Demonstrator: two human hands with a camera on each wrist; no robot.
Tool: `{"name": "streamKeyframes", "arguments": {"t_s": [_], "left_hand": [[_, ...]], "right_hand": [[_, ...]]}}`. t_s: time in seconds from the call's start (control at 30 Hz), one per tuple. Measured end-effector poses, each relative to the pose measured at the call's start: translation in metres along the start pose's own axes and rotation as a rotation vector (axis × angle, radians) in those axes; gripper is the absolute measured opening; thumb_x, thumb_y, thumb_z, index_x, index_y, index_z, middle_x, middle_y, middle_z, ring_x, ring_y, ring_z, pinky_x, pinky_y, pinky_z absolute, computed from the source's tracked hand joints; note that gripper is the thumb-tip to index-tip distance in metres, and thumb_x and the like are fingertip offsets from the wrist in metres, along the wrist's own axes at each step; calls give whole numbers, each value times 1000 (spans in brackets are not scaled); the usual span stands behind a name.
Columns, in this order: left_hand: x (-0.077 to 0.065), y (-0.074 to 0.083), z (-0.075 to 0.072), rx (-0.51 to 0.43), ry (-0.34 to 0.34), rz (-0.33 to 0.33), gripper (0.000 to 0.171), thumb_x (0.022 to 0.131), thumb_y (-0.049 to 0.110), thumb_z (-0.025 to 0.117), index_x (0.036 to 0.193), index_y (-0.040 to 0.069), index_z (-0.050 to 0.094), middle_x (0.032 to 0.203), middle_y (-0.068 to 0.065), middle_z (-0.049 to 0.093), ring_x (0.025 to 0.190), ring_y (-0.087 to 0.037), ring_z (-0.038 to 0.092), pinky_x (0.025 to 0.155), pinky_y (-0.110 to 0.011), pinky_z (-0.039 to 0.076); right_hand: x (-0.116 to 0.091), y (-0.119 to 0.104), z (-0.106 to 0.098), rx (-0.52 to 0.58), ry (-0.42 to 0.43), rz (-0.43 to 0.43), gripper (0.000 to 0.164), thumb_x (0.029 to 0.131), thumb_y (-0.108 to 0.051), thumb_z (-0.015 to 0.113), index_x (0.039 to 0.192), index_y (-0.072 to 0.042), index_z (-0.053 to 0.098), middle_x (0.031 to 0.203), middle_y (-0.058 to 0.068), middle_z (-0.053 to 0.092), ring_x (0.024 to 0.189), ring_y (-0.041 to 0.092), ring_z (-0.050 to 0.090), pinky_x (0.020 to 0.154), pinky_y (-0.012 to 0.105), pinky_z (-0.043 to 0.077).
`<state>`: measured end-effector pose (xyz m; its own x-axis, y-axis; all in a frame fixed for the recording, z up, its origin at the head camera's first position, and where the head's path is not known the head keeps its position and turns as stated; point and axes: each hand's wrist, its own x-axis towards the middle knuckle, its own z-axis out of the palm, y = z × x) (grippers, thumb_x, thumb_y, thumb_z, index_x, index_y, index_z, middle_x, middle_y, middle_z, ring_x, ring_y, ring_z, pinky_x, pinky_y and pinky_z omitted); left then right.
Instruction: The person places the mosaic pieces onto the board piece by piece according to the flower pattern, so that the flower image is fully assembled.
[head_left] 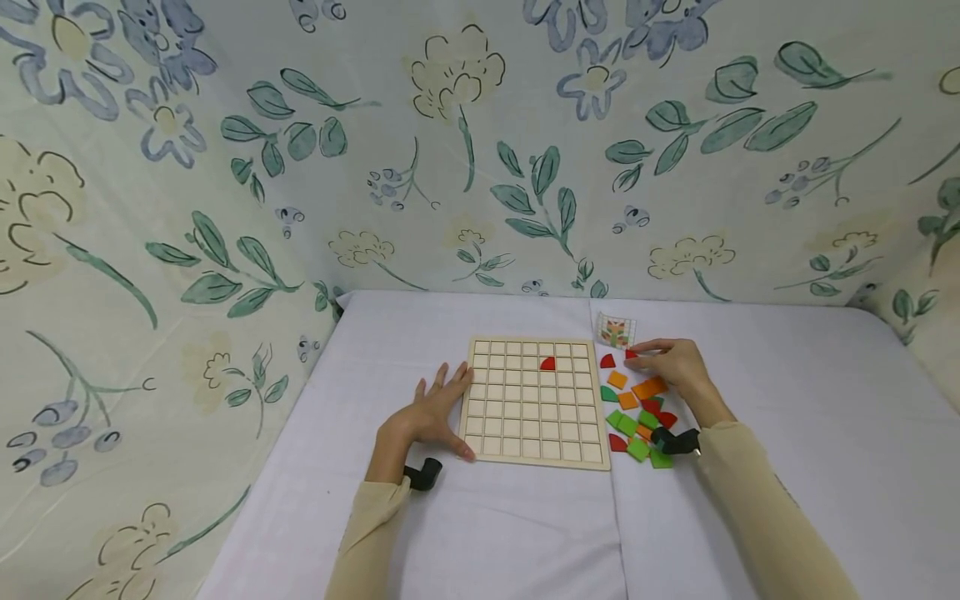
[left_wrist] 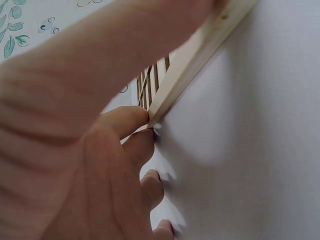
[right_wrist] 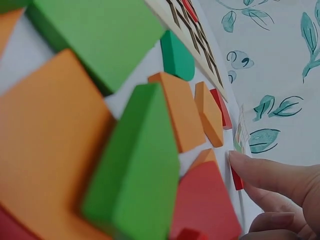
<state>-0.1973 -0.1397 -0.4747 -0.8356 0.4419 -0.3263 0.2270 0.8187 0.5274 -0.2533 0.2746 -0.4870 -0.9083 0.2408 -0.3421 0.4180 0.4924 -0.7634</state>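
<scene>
A square wooden grid board (head_left: 536, 465) lies on the white cloth with one red quarter-circle block (head_left: 548, 364) in an upper cell. Spread along its left edge is my left hand (head_left: 429, 417), thumb at the lower corner and fingertips at the side; in the left wrist view its fingers (left_wrist: 137, 147) meet the board's rim (left_wrist: 172, 82). Right of the board, my right hand (head_left: 678, 367) pinches another red quarter-circle block (right_wrist: 236, 179) between thumb and finger, beside the small pattern card (head_left: 617, 331). A loose red quarter-circle block (head_left: 607, 361) lies just left of those fingertips.
Several green, orange and red blocks are heaped right of the board, under my right wrist, among them a long orange block (head_left: 649, 387) and a green square block (head_left: 638, 450). A flowered cloth (head_left: 480, 167) hangs behind the white-covered table (head_left: 525, 533).
</scene>
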Motion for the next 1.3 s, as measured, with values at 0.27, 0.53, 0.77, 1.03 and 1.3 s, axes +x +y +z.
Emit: {"name": "streamKeyframes", "arguments": {"t_s": [0.27, 0.53, 0.77, 1.03, 1.3], "left_hand": [[-1, 0, -1, -5, -5, 5, 142, 61, 38, 100, 168, 14, 9, 176, -2, -3, 162, -32, -14, 129, -63, -10], [0, -1, -1, -9, -1, 9, 142, 61, 38, 100, 168, 13, 9, 176, -3, -2, 162, -33, -14, 129, -63, -9], [1, -3, 1, -5, -6, 12, 143, 61, 39, 100, 168, 14, 8, 176, -3, -2, 162, -34, -14, 129, -65, -9], [1, -3, 1, -2, -6, 8, 143, 61, 39, 100, 168, 14, 8, 177, -3, -2, 163, -33, -14, 129, -63, -9], [1, -2, 0, -7, -6, 9, 142, 62, 39, 100, 168, 13, 9, 177, -4, -2, 163, -34, -13, 129, -64, -9]], "right_hand": [[0, -1, 0, -11, 4, 8, 49, 93, -26, 77, 134, 1, 66, 153, 29, 44, 121, 39, 46, 84, 29, 40], [-1, -4, -4, 6, -32, 27, 51, 94, -25, 75, 138, -2, 64, 155, 28, 44, 124, 39, 44, 99, 42, 43], [-2, -3, -2, -20, -8, 32, 50, 93, -29, 77, 132, 0, 66, 147, 27, 48, 118, 37, 47, 87, 32, 42], [-4, -3, -1, -55, -15, -19, 46, 95, -28, 75, 129, 1, 68, 143, 27, 53, 113, 35, 51, 82, 28, 43], [-13, -19, 7, -76, -43, -145, 46, 92, -31, 78, 127, -1, 71, 102, 14, 52, 92, 26, 49, 65, 24, 41]]}}
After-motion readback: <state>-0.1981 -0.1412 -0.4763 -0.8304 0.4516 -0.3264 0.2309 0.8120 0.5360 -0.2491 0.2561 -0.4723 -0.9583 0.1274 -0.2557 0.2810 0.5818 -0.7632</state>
